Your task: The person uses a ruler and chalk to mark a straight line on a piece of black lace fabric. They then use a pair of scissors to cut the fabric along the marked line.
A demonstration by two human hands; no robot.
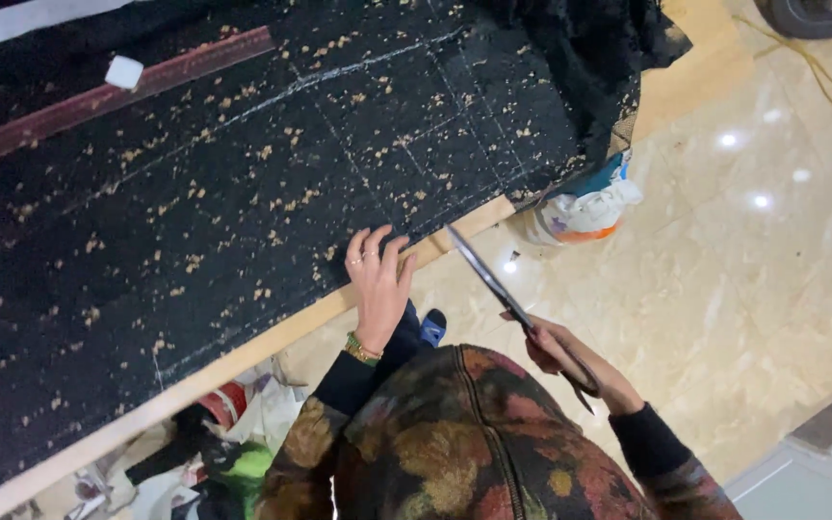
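Note:
A black fabric (pixel 243 183) with small golden flecks and white chalk lines lies spread over a wooden table (pixel 272 337). My left hand (pixel 377 284), with a ring and a gold bracelet, presses flat on the fabric at the table's near edge. My right hand (pixel 570 361) grips a pair of long dark scissors (pixel 493 284). Their blades point up toward the fabric's edge, just right of my left hand. Whether the tips touch the cloth is unclear.
A long reddish wooden ruler (pixel 98 101) lies on the fabric at the top left, with a white chalk block (pixel 124 72) on it. Bags and scraps (pixel 233 433) sit under the table. A filled plastic bag (pixel 580 207) rests on the glossy tiled floor (pixel 724 289).

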